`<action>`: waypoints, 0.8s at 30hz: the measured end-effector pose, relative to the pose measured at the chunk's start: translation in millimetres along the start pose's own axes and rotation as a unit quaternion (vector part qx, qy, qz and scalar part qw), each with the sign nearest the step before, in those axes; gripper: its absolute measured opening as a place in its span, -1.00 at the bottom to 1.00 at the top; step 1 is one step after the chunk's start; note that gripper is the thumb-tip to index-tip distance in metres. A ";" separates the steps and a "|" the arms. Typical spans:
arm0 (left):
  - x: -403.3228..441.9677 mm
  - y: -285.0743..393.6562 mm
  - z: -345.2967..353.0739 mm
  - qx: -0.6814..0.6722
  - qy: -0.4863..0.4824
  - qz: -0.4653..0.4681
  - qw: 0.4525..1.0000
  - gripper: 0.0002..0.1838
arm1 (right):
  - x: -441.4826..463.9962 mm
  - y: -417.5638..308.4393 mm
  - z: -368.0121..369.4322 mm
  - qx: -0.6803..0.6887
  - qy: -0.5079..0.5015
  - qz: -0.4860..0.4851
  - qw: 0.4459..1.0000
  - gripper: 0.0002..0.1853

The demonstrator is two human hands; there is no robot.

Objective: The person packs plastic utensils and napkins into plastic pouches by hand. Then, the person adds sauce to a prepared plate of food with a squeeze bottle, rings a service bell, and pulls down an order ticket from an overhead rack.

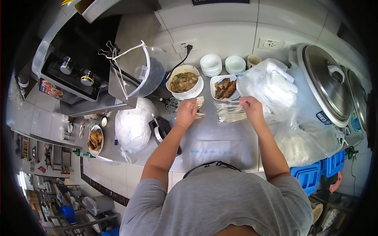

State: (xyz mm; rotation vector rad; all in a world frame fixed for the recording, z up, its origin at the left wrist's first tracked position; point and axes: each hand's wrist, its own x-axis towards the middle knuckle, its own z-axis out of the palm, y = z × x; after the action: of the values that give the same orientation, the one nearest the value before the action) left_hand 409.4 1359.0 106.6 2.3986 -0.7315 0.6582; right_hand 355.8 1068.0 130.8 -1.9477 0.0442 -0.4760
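My left hand is closed over one end of a bundle of pale wooden cutlery. My right hand is pinched at the right edge of a clear plastic pack of wooden forks; what its fingertips hold is too small to make out. Beyond the hands stand a bowl of stewed food on a white plate and a square white dish of fried fish. A flat clear plastic packet lies on the steel counter close to my body.
Stacked white bowls and a cup line the wall. White plastic bags and large lidded cookers crowd the right. At left are a microwave, a clear tub, a white bag and a black device.
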 end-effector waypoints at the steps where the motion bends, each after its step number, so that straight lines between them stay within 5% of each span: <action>1: 5.4 12.5 -7.3 -0.116 0.054 -0.055 0.990 -0.87 | 0.2 -4.0 -2.7 0.021 0.024 0.003 0.999 -0.90; 4: 18.5 49.0 -33.7 -0.425 0.149 -0.189 0.873 -0.81 | 5.2 -38.6 -34.6 0.144 0.052 0.009 0.988 -0.91; 8: 16.8 92.2 -62.7 -0.627 -0.125 -0.371 0.674 -0.85 | -9.0 -98.7 -76.2 0.267 -0.313 0.080 0.908 -0.87; 10: -3.6 114.3 -54.3 -0.649 -0.218 -0.372 0.626 -0.83 | -26.7 -115.0 -59.7 0.213 -0.369 0.115 0.897 -0.86; 12: -16.7 139.0 -55.9 -0.681 -0.275 -0.385 0.558 -0.82 | -48.6 -110.6 -38.1 0.208 -0.308 0.155 0.915 -0.90; 16: -39.6 152.9 -57.5 -0.719 -0.274 -0.371 0.520 -0.81 | -84.2 -94.9 -21.6 0.282 -0.200 0.184 0.920 -0.78; 24: -64.6 162.5 -60.6 -0.746 -0.294 -0.425 0.419 -0.79 | -113.7 -94.2 -32.4 0.248 -0.211 0.175 0.929 -0.77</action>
State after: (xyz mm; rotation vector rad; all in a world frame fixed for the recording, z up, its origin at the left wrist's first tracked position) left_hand 244.4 1304.4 170.3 0.7687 0.0059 -1.0233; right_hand 222.6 1107.2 190.5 -1.4612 -0.0053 0.1669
